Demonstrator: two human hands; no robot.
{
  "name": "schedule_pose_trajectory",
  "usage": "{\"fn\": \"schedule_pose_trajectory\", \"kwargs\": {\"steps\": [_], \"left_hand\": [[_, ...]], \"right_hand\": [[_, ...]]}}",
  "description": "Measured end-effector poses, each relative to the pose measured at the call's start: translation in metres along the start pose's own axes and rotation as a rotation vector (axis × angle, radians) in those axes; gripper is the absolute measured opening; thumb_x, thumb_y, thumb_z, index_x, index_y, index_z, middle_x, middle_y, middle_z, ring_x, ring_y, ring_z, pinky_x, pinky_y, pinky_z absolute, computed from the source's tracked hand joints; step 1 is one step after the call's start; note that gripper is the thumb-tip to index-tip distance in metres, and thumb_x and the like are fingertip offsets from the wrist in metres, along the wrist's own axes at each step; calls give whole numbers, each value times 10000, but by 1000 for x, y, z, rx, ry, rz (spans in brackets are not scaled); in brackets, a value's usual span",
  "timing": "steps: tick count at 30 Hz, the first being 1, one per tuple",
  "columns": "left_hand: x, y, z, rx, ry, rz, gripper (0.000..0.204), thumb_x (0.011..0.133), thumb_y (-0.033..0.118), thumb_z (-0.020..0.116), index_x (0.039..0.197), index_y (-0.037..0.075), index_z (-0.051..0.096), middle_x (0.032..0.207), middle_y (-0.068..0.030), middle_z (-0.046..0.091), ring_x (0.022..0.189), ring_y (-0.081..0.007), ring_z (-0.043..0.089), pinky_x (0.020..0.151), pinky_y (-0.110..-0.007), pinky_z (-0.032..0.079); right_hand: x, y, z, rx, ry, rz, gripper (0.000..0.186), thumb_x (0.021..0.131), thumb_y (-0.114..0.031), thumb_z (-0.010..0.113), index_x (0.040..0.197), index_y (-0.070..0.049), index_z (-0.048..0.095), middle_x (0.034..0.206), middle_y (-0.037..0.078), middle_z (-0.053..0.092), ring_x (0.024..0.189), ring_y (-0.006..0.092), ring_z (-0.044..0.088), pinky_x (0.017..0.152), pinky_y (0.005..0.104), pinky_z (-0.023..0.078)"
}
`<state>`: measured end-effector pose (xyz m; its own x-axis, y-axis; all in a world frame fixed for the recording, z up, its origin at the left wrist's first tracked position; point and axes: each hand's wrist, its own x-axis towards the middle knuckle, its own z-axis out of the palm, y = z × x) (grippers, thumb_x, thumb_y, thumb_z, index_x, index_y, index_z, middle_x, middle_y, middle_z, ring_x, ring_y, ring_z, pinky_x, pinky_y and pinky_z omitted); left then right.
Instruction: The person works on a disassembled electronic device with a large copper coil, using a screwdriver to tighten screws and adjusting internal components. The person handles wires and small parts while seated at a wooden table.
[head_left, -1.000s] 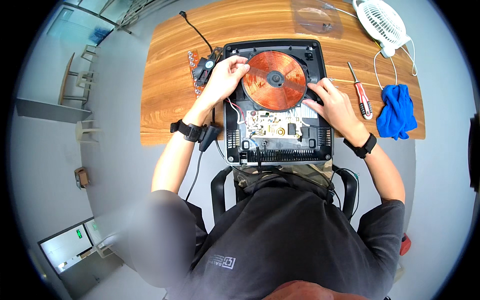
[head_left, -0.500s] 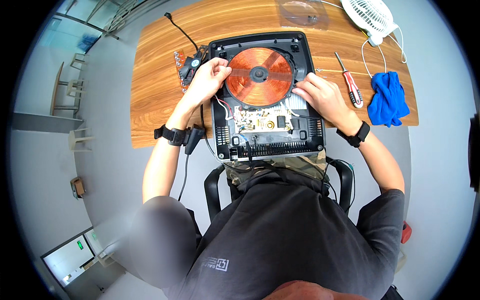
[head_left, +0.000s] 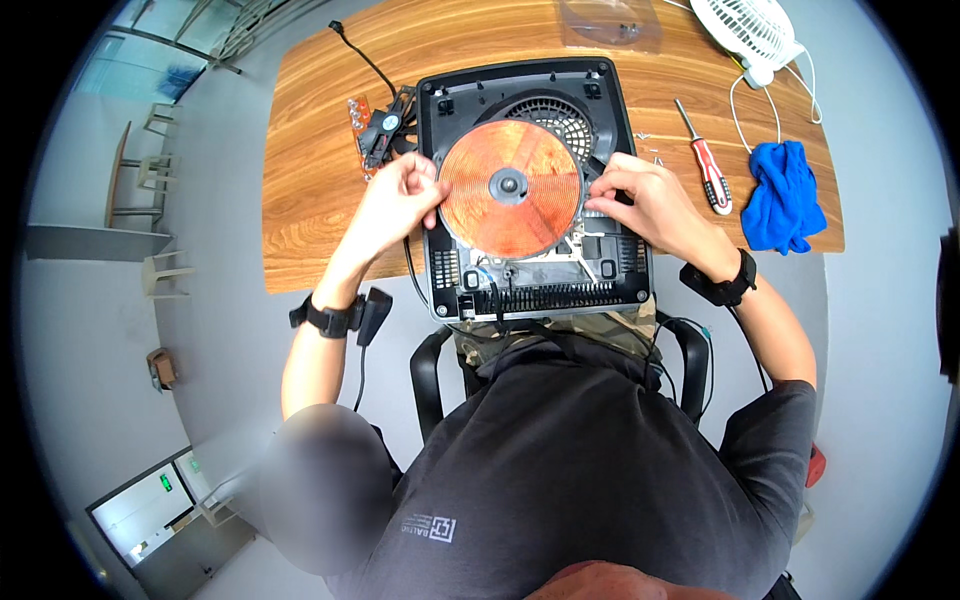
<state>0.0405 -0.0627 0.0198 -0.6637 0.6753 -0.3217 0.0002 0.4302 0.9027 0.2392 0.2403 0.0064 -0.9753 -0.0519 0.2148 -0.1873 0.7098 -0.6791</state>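
A black appliance housing (head_left: 440,86) lies open at the table edge. A round copper coil (head_left: 478,205) with a grey hub is lifted from its seat and now covers most of the pale circuit board (head_left: 582,246). A round vent grille (head_left: 550,118) shows behind it. My left hand (head_left: 405,200) grips the coil's left rim with bent fingers; my right hand (head_left: 640,200) grips its right rim between thumb and fingers.
Wooden table (head_left: 310,170) holds a fan part with orange board (head_left: 375,135), a red-handled screwdriver (head_left: 715,180), small screws, a blue cloth (head_left: 785,200), a white fan (head_left: 748,35) and a clear panel (head_left: 605,20). A black chair armrest (head_left: 425,380) is beside me.
Both hands have moved the coil down toward me and slightly left, off its seat, exposing the vent grille and hiding most of the circuit board. My left hand is lower.
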Motion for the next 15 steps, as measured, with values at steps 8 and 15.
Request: {"fn": "schedule_pose_trajectory", "kwargs": {"steps": [8, 15], "left_hand": [[-40, -4, -4, -180, 3, -69, 235, 974, 17, 734, 1111, 21, 543, 785, 2, 647, 622, -66, 617, 591, -209, 503], [-48, -10, -6, -208, -37, 78, 184, 954, 53, 773, 1088, 41, 647, 806, 77, 585, 667, -12, 512, 605, -191, 436]], "right_hand": [[3, -21, -2, 244, -77, 137, 167, 885, -144, 818, 966, -26, 732, 870, 64, 605, 793, 191, 610, 677, 341, 480], [3, -14, -12, 266, -180, 80, 165, 888, -133, 805, 976, -20, 724, 831, 93, 612, 760, 250, 630, 680, 383, 497]]}}
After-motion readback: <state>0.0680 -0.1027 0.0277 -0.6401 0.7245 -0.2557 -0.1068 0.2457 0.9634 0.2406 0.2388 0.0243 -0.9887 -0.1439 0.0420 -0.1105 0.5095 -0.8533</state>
